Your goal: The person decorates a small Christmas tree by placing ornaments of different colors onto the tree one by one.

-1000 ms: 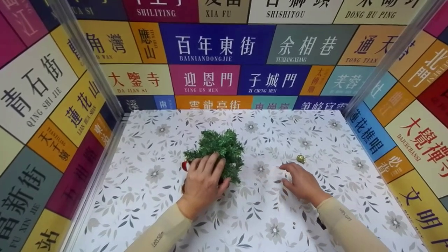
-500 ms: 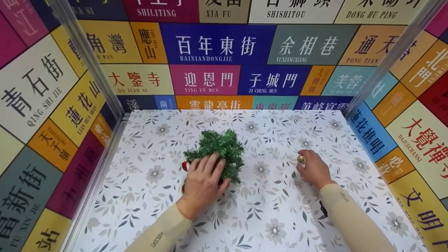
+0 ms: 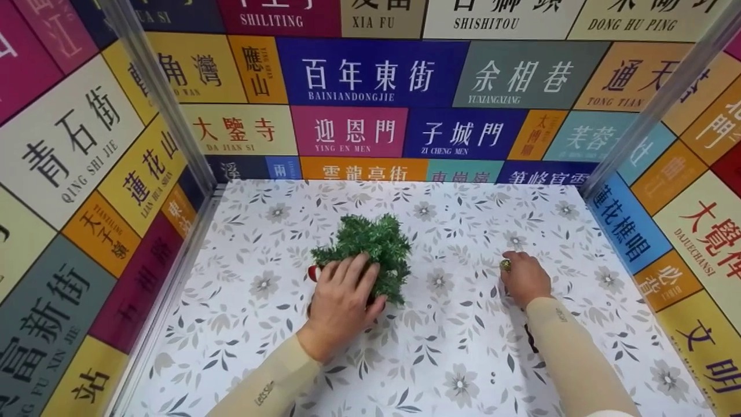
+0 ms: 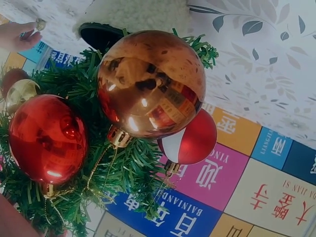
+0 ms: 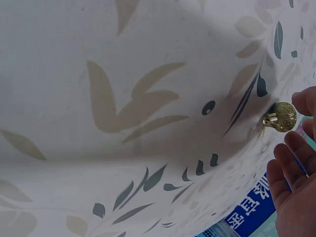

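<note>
A small green artificial Christmas tree (image 3: 376, 237) stands left of the table's middle, and my left hand (image 3: 344, 295) grips it from the near side. In the left wrist view, a red bauble (image 4: 48, 140), a large copper bauble (image 4: 153, 81) and a red-and-white bauble (image 4: 197, 138) hang on its branches. Part of a white fleecy base (image 4: 143, 15) shows behind them. Off to the right, my right hand (image 3: 527, 278) pinches a small glittery gold bauble (image 5: 281, 117) between thumb and fingers, close over the tabletop. Its metal cap points away from the fingers.
The table (image 3: 446, 341) wears a white cover printed with grey flowers and leaves. Panels with coloured street-name signs (image 3: 370, 72) rise at the back and both sides. Clear upright strips (image 3: 168, 104) mark the corners.
My right hand has moved right to the gold bauble and taken hold of it. The left hand stays on the tree. The head view has shifted slightly.
</note>
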A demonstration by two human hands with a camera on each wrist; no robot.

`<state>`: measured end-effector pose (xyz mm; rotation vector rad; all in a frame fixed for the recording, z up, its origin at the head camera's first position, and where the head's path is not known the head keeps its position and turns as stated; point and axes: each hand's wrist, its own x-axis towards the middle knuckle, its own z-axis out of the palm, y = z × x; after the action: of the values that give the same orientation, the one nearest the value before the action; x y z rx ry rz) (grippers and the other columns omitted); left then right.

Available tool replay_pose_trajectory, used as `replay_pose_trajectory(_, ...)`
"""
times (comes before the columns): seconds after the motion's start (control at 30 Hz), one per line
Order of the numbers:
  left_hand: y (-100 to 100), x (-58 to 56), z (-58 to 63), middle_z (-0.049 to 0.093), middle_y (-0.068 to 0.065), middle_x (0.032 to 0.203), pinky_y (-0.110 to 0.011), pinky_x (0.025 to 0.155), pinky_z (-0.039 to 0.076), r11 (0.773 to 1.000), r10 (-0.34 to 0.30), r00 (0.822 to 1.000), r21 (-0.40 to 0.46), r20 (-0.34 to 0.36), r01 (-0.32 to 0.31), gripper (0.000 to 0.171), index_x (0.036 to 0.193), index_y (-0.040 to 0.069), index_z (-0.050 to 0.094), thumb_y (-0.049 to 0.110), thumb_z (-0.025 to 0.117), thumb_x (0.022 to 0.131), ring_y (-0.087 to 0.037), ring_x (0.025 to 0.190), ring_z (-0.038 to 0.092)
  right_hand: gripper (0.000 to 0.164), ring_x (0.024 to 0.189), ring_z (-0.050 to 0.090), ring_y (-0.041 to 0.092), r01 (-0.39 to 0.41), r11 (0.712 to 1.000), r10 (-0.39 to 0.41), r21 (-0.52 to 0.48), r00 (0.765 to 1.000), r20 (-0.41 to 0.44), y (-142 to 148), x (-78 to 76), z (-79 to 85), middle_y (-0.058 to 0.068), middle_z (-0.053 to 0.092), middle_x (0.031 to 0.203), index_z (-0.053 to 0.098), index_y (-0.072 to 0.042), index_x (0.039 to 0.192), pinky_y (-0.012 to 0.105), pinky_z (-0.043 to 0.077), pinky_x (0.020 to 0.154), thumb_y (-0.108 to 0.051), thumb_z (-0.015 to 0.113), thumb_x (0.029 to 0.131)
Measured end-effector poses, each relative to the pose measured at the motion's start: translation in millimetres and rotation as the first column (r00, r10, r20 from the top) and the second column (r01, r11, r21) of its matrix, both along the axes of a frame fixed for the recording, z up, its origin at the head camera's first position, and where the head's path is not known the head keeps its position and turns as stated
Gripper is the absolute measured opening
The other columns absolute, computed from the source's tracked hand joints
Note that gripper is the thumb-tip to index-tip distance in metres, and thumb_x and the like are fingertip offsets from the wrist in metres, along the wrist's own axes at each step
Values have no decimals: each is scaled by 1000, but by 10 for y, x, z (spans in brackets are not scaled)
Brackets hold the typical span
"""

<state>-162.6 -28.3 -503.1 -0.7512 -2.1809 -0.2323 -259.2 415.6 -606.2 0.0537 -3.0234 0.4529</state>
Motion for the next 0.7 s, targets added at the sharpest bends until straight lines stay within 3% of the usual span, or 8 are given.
replay_pose_trajectory(0.47, -4, -17, -24, 56, -17, 131, -50, 92, 46, 1000, -9, 1000, -1, -6, 9, 59, 126, 5, 61, 48, 70, 86, -34, 107, 58, 47, 113, 53, 47, 16, 1000, -16, -2, 1000, 12, 49, -56, -60, 28, 53, 130, 55, -4, 137, 64, 47, 85, -14, 68, 93)
replay_pose_trajectory(0.7, -9, -16, -22, 57, -17, 131, -50, 92, 46, 1000, -9, 1000, 4, -13, 9, 58, 125, 5, 63, 47, 71, 85, -34, 107, 59, 45, 106, 58, 43, -2, 999, 2, -34, 1000, -6, 104, -84, -110, 24, 57, 121, 57, -3, 134, 61, 47, 86, -15, 70, 93)
